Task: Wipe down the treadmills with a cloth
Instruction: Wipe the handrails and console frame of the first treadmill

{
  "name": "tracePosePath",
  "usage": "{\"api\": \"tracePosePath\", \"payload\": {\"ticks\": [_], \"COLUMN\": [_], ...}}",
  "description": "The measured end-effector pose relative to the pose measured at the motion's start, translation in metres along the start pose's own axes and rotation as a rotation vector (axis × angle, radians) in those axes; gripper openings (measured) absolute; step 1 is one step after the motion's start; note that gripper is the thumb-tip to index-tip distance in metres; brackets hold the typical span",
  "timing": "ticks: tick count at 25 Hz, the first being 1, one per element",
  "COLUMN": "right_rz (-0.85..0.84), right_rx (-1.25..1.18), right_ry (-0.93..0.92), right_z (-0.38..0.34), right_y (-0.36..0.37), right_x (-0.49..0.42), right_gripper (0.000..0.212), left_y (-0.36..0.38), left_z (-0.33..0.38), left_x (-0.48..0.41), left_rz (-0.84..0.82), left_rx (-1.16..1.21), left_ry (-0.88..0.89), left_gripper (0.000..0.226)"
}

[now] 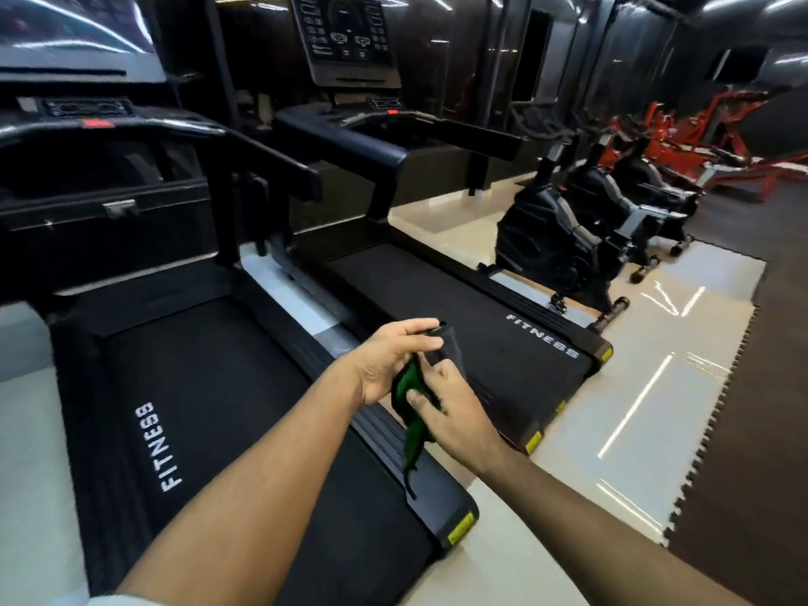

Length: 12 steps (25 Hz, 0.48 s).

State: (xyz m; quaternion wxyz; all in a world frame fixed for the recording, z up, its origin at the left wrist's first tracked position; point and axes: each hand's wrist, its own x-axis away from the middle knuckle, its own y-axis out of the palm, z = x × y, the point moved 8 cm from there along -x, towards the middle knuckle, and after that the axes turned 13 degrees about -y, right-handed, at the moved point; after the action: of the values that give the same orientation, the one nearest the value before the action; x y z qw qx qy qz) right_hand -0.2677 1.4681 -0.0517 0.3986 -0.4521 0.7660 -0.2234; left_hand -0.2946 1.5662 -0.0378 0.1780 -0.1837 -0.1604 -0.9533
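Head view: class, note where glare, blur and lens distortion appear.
Head view: white streaks of glare cross the glossy floor; the console at top left is smeared by blur; the wide lens bows the treadmill decks; the left hand, right hand and the green cloth they hold look fairly sharp.

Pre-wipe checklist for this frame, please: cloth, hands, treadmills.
1. Grip on the green and dark fabric cloth: ok, left hand and right hand both hold it.
2. Cloth spread flat: not ok, bunched and dangling.
3. Cloth contacting the near black treadmill: not ok, held in the air above it.
4. Far black treadmill in view: ok.
5. Cloth dampness: cannot tell.
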Motion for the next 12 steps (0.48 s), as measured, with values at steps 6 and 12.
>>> {"api": "tracePosePath", "payload": {"ticks": [6,12], "right_rz": [-0.218,-0.009], "right_rx": [0.154,-0.298], "right_ry": [-0.507,-0.346], "right_z": [0.014,0.082], "right_y": [0.047,0.025], "right_x": [-0.084,-0.164], "right_gripper": [0.049,0.067], "left_y": [-0.081,-0.141], "left_z": [0.036,0.067], "left_x": [-0.053,-0.053], "left_rz": [0.254,0.464], "left_rx": [-0.190,-0.083], "left_ry": [0.018,0.034], "left_gripper": [0.066,0.077]}}
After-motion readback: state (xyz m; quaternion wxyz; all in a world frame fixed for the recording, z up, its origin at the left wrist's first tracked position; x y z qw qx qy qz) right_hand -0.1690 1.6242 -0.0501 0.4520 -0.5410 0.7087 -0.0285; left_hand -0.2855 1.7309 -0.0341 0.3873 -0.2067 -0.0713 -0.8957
